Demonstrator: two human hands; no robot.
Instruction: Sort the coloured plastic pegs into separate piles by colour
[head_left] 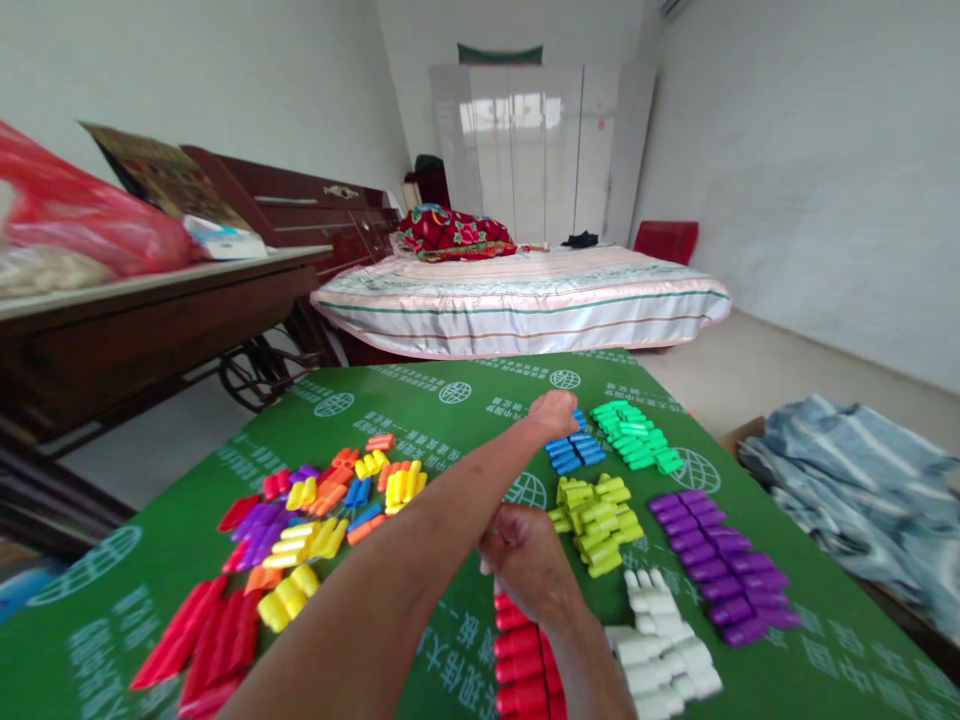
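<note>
My left hand [553,410] reaches across to the far end of the blue plastic pieces [576,452], its fingers curled down on a blue piece at that end. Nearer to me, my right hand [523,555] is closed beside my left forearm, just above the row of red tube-like pieces [521,660]; whatever its fingers hold is hidden. Around them lie groups of green [636,436], yellow-green [598,522], purple [724,565] and white pieces [667,645]. On the left, a mixed pile of yellow [289,598], orange [330,492], purple [264,533], blue and red pieces [225,635] is spread out.
All the pieces lie on a green printed board [405,400]. Behind it stands a bed [517,310] with a striped cover. A table [150,300] with a red plastic bag [97,225] is at left. Folded blue cloth [855,480] sits beside the board's right edge.
</note>
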